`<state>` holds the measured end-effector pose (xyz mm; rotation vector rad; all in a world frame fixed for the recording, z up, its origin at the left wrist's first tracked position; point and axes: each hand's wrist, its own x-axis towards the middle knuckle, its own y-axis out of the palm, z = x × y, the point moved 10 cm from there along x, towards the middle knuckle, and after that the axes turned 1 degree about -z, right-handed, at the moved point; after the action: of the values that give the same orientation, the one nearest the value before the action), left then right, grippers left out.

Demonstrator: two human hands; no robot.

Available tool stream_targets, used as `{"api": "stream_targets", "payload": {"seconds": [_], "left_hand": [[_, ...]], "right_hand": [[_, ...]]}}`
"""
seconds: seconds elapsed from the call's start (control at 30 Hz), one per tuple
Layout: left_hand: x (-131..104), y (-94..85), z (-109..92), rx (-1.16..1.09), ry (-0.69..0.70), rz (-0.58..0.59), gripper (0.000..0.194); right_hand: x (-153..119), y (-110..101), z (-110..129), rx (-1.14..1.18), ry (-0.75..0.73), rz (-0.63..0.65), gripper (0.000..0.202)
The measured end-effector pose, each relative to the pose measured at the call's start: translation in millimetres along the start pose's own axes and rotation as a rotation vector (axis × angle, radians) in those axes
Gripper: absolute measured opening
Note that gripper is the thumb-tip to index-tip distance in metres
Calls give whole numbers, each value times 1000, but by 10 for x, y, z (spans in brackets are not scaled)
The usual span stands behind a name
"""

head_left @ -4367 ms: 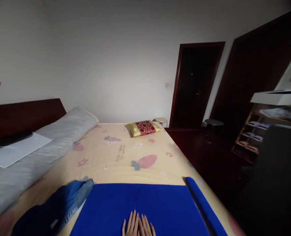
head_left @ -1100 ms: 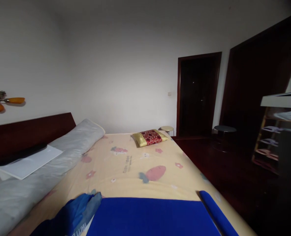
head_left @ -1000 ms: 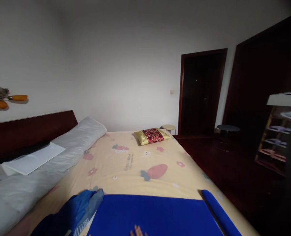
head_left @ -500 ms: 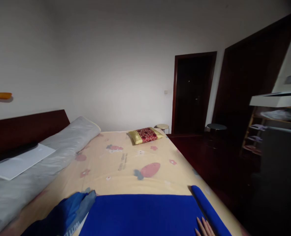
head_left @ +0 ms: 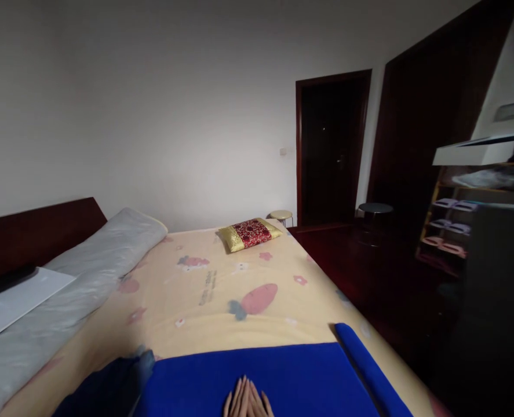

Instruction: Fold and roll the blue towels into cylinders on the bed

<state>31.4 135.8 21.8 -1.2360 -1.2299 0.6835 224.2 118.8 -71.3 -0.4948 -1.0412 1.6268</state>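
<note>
Both hands lie side by side over the blue cloth (head_left: 187, 376) at the bottom middle, fingertips pointing forward and meeting. My left hand (head_left: 236, 399) has its fingers stretched out, and so does my right hand (head_left: 259, 402); neither shows anything held. The cloth is spread flat on the bed, with a long blue roll (head_left: 367, 368) along its right side. Bunched dark blue fabric (head_left: 104, 385) lies at its left edge.
The patterned bed sheet (head_left: 213, 324) carries a red and gold pillow (head_left: 250, 234). A grey rolled bedding piece (head_left: 109, 255) and white board (head_left: 26, 298) lie left. Stools (head_left: 375, 208), a door (head_left: 332, 156) and a shoe rack (head_left: 445, 226) stand beyond.
My right hand has moved left from beside the blue roll to the middle of the cloth. My left hand has come into view beside it. The view has shifted slightly.
</note>
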Motion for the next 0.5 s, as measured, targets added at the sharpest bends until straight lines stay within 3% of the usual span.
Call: {"api": "stream_targets", "payload": {"seconds": [0.1, 0.17, 0.2, 0.23, 0.33, 0.4, 0.5], "left_hand": [[133, 547, -501, -44, 98, 137, 50], [169, 767, -470, -59, 59, 219, 51], [162, 828, -271, -47, -27, 256, 53], [136, 816, 66, -13, -175, 246, 55], [-53, 574, 1169, 23, -477, 56, 63], [-218, 489, 1786, -14, -595, -48, 68], [-413, 516, 2305, -57, -719, -131, 79]], "right_hand": [[68, -330, -206, -40, 17, 24, 55], [8, -784, -671, -120, 200, -52, 53], [-58, -1007, -936, -174, 306, -82, 55], [-138, -1202, -1186, -234, 398, -102, 58], [-375, -1589, -1749, -385, 568, -174, 66], [-480, -1663, -1953, -446, 614, -224, 70], [-571, -1649, -2096, -478, 689, -304, 74]]}}
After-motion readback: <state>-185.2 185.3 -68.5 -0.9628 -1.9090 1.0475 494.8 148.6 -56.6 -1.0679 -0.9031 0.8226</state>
